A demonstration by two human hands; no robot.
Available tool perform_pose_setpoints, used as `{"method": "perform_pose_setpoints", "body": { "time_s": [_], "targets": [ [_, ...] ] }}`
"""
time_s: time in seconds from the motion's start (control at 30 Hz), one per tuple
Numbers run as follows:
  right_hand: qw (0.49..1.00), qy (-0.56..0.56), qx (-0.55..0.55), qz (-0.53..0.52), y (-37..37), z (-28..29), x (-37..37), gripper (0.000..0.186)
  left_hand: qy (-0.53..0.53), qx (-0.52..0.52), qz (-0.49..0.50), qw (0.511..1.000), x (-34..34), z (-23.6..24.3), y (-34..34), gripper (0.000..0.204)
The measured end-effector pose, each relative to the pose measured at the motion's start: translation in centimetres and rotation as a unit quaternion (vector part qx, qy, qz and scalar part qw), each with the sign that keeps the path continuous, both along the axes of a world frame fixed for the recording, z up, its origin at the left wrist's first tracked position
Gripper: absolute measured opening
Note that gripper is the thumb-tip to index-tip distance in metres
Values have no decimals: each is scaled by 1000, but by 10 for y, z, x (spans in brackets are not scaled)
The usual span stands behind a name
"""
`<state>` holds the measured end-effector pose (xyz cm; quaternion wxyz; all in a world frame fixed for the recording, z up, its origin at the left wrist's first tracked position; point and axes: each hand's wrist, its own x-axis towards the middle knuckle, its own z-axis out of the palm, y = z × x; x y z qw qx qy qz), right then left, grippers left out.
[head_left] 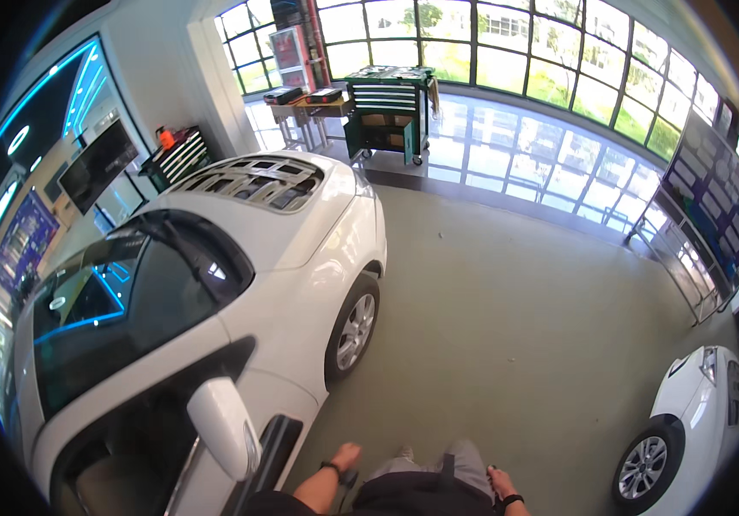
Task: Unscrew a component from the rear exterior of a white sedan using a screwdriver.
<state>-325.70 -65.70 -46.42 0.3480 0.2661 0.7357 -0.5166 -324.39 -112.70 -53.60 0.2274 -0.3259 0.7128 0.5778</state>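
My left hand (348,456) hangs low at the front of my body, fingers curled in, with a dark band on the wrist. A small dark piece shows just below it; I cannot tell whether the hand holds it. My right hand (501,484) hangs by my right thigh, also closed, with a dark spot at its fingers too small to name. Neither hand touches the white car (292,292) at my left. Nearest to my left hand are its open-looking dark side edge (276,451) and white side mirror (225,427).
A ribbed panel (288,196) with cut-outs shows at the car's front. Beyond stand a green tool cabinet (384,99) on wheels and a wooden table (322,109) with cases. Right are a wheeled display rack (687,224) and a second white car (687,413). Grey-green floor (481,301) lies between.
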Motion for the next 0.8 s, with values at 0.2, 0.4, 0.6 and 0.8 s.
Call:
{"method": "perform_pose_setpoints", "body": {
  "time_s": [0.2,0.4,0.6,0.8],
  "targets": [
    [993,114,24,16,7,-112,-113,45,157,-16,-100,982,-273,53,19,22],
    [980,105,2,168,28,-190,-222,48,135,30,-87,987,-386,66,9,22],
    [981,-21,75,178,-24,-69,-454,42,-32,-64,-16,997,-355,34,-59,20],
    [980,93,86,153,-78,-57,-670,33,-60,-122,-506,851,-338,-20,-96,26]
  ]
}}
